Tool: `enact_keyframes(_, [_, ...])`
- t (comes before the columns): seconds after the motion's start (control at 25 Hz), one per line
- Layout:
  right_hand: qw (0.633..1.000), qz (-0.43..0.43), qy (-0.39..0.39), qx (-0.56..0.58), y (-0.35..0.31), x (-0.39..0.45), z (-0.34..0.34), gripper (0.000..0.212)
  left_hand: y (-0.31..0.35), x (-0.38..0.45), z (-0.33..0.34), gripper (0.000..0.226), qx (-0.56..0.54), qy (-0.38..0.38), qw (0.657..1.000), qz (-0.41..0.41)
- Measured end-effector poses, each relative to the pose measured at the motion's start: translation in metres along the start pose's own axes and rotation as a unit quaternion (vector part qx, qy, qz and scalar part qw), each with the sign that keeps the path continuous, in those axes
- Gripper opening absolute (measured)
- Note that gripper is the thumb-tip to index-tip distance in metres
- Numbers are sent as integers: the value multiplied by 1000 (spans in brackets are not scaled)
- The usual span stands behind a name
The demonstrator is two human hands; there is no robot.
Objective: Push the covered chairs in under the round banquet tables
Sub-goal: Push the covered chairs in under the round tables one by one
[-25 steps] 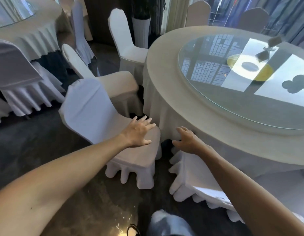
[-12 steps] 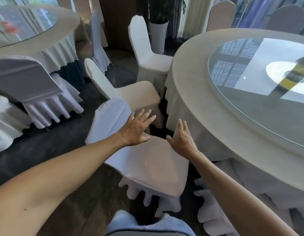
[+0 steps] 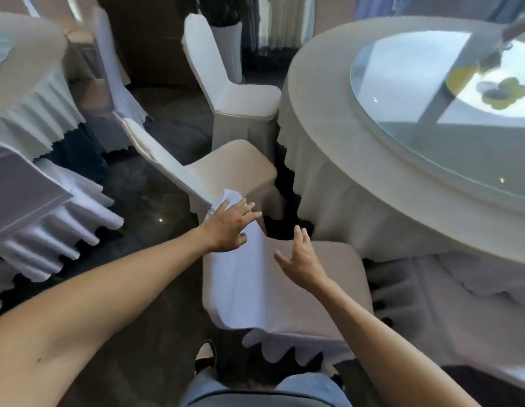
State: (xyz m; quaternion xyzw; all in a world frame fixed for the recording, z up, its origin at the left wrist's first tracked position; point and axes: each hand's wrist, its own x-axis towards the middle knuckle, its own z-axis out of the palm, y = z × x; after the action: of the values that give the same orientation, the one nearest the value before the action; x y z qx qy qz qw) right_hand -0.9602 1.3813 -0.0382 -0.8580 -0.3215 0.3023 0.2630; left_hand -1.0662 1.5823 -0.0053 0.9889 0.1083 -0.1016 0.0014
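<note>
A white-covered chair [image 3: 255,289] stands right below me, its seat toward the round banquet table [image 3: 328,136] on the right. My left hand [image 3: 230,226] lies with straight fingers at the top of the chair's back. My right hand [image 3: 299,259] hovers open over the seat, fingers spread, holding nothing. A second covered chair [image 3: 226,168] stands just beyond, angled toward the table. A third covered chair [image 3: 234,95] is farther back with its seat against the tablecloth.
A glass turntable [image 3: 431,133] covers the table top. Another clothed round table [image 3: 29,92] and several covered chairs [image 3: 35,207] crowd the left. A dark floor aisle [image 3: 155,218] runs between. My foot [image 3: 205,356] is beside the near chair's skirt.
The view has swung toward the near chair, which now sits closer under me. My left hand moved up to the top of the chair's back; my right hand stays open over the seat.
</note>
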Motion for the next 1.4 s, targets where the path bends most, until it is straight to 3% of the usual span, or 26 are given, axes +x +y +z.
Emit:
enact_keyframes(0.24, [983, 117, -22, 139, -81, -22, 103, 93, -102, -16, 14, 64, -6, -129, 980, 149])
enact_keyframes(0.32, [981, 135, -58, 127, -99, -27, 128, 105, -117, -15, 20, 69, 0, -127, 975, 181])
enact_keyframes(0.4, [985, 144, -65, 72, -106, -27, 149, 98, -117, -7, 23, 71, 16, -120, 973, 196])
enact_keyframes(0.52, [986, 165, 0, 16, -118, -26, 165, 75, -103, 2, 37, 60, 45, -104, 970, 217])
enact_keyframes(0.64, [976, 206, 47, 45, -127, -25, 172, 79, -105, 12, 49, 37, 65, -56, 964, 252])
enact_keyframes(0.76, [972, 216, 71, 58, -130, -28, 170, 79, -108, 21, 51, 16, 59, 33, 946, 317])
enact_keyframes(0.84, [975, 210, 64, 44, -124, -33, 166, 84, -102, 17, 48, 6, 35, 39, 937, 345])
enact_keyframes(1.04, [978, 206, 30, -7, -100, -58, 139, 90, -67, 5, 49, 6, 17, 20, 928, 372])
enact_keyframes(1.4, [982, 131, 5, -132, 6, -78, 58, 73, 23, 12, 47, 19, -75, 16, 954, 290])
